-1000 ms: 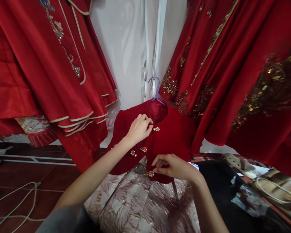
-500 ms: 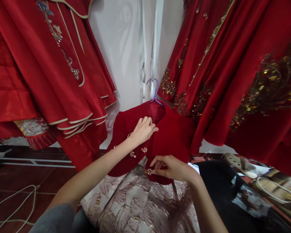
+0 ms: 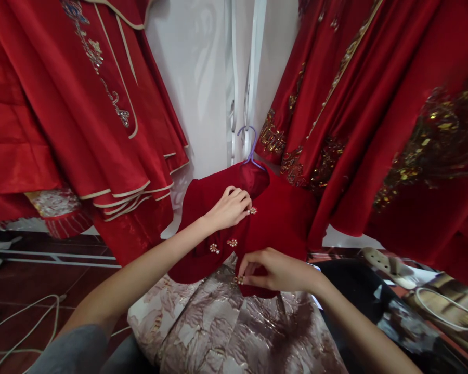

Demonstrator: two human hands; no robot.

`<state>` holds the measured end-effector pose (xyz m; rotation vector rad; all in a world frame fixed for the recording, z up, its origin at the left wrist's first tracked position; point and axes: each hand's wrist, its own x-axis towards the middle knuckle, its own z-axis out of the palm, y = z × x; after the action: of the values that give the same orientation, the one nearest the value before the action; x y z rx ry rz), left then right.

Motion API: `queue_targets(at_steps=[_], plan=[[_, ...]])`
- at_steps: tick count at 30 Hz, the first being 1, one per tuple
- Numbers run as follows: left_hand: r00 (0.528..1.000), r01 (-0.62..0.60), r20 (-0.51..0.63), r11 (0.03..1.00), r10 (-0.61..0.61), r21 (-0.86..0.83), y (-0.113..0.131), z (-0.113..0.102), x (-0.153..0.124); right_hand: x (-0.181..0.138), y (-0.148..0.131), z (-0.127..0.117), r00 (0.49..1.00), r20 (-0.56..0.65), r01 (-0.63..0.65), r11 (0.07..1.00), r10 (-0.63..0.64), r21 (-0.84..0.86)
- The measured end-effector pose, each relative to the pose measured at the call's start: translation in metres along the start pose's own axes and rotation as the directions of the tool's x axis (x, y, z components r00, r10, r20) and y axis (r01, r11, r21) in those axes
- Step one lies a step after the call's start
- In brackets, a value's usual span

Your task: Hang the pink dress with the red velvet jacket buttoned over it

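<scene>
A dark red jacket [image 3: 283, 221] with a velvety look hangs on a purple hanger [image 3: 251, 148], its neck showing a shinier lining. My left hand [image 3: 231, 208] is closed on its front edge, beside a pearl-beaded flower fastener [image 3: 253, 210]. Lower down, my right hand [image 3: 267, 270] pinches the other front panel at its bottom corner, the fingertips on another beaded fastener [image 3: 239, 279]. Between the hands, two more fasteners [image 3: 232, 242] show on the jacket. Below it spreads a pale pink brocade fabric [image 3: 218, 322] with a leaf pattern.
Red embroidered garments [image 3: 136, 140] hang on the left, and red gowns with gold sequins [image 3: 354, 104] on the right. A white metal rack rail [image 3: 58, 259] and a white cable [image 3: 50, 311] lie low at left. Shoes [image 3: 388, 265] and a black item [image 3: 347, 291] are at lower right.
My right hand's fingertips have closed in over the bottom fastener, which has shifted slightly down. My left hand keeps its hold near the neckline. The view has moved slightly.
</scene>
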<state>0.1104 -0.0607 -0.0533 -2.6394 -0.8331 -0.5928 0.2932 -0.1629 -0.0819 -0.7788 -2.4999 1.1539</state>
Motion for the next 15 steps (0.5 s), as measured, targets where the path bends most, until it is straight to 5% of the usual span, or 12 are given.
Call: queue_targets(at_steps=[9,15], plan=[[0.993,-0.112,0.013,0.982,0.115,-0.155,-0.010,-0.005,0.005,0.005,0.007,-0.024,0.975,-0.213,-0.060,0.998,0.059,0.004],[0.993,-0.113,0.033,0.994,0.113,-0.005,-0.011,0.001,0.006,0.012,0.015,-0.052,0.879,-0.464,-0.090,0.993,0.113,0.071]])
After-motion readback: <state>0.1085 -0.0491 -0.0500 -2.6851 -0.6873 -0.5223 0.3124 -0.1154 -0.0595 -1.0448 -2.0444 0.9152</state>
